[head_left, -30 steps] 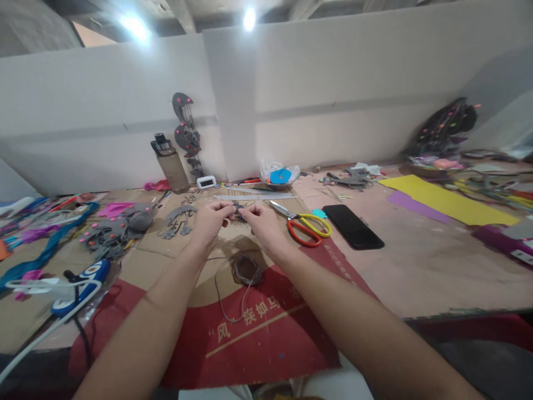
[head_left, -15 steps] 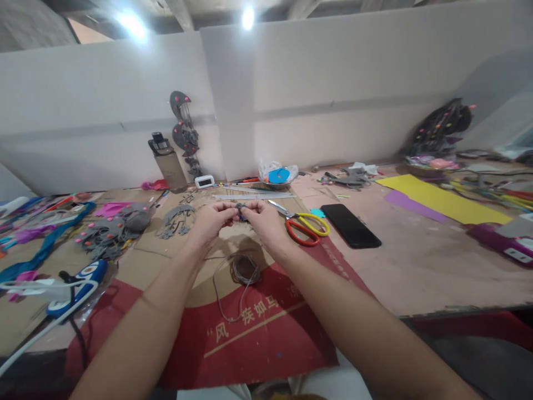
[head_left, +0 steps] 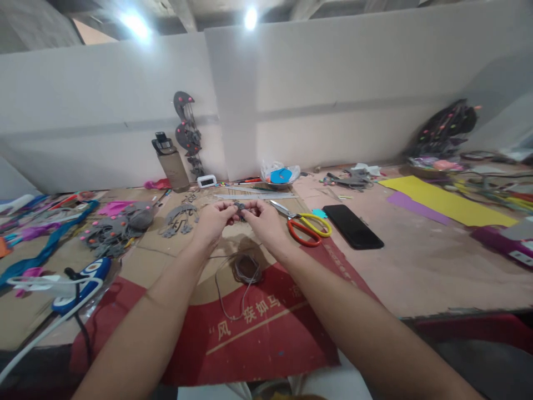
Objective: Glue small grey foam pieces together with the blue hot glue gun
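Observation:
Both hands meet over the cardboard sheet (head_left: 266, 350), fingertips pinched together. Between them is a small dark grey piece (head_left: 240, 206), mostly covered by the fingers; its exact kind cannot be made out. My left hand (head_left: 219, 221) grips it from the left, and my right hand (head_left: 263, 219) from the right. Below the hands lies a loose coil of grey cord (head_left: 246, 269), with one strand running off to the left. Scissors (head_left: 307, 226) with a red and a yellow handle rest just right of my right hand. Grey cut-out shapes on cords (head_left: 180, 219) lie left of my left hand.
A black phone (head_left: 353, 226) lies beyond the scissors. A bottle (head_left: 172, 166) and a small white clock-like device (head_left: 206, 181) stand near the wall. Grey pieces with pink dots (head_left: 120, 225) and a blue-and-white power strip (head_left: 81, 286) are at left, yellow sheets (head_left: 445, 200) at right.
The whole view has shifted slightly, so things appear a little farther right. Both hands keep their pinch on the small grey piece.

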The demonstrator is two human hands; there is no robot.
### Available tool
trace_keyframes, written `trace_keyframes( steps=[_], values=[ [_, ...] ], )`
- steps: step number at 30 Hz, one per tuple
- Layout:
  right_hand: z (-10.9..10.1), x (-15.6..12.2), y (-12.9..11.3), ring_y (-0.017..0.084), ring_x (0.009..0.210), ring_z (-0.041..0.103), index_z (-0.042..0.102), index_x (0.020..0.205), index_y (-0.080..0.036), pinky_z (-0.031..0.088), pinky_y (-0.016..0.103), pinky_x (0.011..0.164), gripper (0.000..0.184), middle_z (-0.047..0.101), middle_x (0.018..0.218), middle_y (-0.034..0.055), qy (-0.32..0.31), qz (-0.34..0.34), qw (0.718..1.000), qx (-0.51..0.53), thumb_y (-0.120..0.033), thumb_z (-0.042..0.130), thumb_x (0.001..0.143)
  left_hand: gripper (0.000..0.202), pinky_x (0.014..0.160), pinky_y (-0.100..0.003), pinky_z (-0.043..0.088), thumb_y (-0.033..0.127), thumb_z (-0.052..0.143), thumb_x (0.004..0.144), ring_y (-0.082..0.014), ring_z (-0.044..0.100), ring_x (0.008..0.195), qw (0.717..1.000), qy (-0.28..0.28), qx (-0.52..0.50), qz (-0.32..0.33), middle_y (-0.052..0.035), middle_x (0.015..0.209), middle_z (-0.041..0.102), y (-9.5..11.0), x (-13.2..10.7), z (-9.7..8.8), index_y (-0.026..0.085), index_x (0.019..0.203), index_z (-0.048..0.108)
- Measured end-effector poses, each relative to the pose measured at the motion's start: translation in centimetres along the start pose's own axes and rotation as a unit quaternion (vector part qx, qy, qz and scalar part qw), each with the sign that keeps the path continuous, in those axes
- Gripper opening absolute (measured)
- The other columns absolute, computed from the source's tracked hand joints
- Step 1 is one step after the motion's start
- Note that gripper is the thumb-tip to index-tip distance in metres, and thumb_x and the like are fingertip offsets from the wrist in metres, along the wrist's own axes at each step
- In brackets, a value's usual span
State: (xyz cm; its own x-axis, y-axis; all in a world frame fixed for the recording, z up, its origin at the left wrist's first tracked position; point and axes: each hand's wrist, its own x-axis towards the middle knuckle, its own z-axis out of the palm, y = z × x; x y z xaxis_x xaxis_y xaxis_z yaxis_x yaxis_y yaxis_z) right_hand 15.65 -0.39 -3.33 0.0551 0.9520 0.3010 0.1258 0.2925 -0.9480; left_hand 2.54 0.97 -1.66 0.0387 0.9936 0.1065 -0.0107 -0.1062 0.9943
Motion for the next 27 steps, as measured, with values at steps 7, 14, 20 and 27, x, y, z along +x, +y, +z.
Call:
trace_keyframes(
  steps=[7,14,20,27],
  values=[
    [-0.1,-0.1,-0.4,0.009,0.054,0.036,0.063,0.085,-0.016,0.028,0.022,0.051,0.024,0.042,0.059,-0.0061,-0.006,0.011,1.000,-0.001,-0.035,0.057,0.071,0.016,0.049,-0.021,0.034,0.028,0.065,0.064,-0.0072,0.046,0.048,0.999,0.018,0.034,0.038,0.0020,0.055,0.055,-0.1,0.0,0.1,0.014,0.068,0.061],
    [-0.1,0.4,0.5,0.009,0.052,0.036,0.058,0.073,-0.018,0.027,0.022,0.048,0.019,0.045,0.056,-0.0057,0.012,0.011,1.000,-0.008,-0.036,0.055,0.071,0.016,0.047,-0.022,0.029,0.031,0.065,0.065,-0.0068,0.038,0.045,0.997,-0.005,0.062,0.047,0.0044,0.050,0.048,-0.2,-0.4,0.7,0.015,0.068,0.061],
    [-0.4,0.8,0.9,0.009,0.052,0.041,0.056,0.069,-0.018,0.031,0.021,0.050,0.017,0.051,0.058,-0.0043,-0.005,0.024,1.000,0.008,-0.034,0.056,0.068,0.020,0.055,-0.022,0.040,0.027,0.070,0.060,-0.0087,0.051,0.055,0.994,-0.085,-0.023,-0.060,-0.0016,0.061,0.058,1.4,-0.7,0.1,0.012,0.073,0.064],
    [-0.7,0.7,0.3,0.009,0.047,0.039,0.053,0.065,-0.019,0.031,0.022,0.048,0.016,0.048,0.051,-0.0059,-0.033,0.034,0.999,0.014,-0.035,0.057,0.067,0.026,0.057,-0.023,0.041,0.032,0.073,0.061,-0.0105,0.055,0.058,0.992,-0.114,0.024,-0.048,-0.0044,0.065,0.062,1.9,-0.7,-0.8,0.011,0.076,0.066]
  ],
)
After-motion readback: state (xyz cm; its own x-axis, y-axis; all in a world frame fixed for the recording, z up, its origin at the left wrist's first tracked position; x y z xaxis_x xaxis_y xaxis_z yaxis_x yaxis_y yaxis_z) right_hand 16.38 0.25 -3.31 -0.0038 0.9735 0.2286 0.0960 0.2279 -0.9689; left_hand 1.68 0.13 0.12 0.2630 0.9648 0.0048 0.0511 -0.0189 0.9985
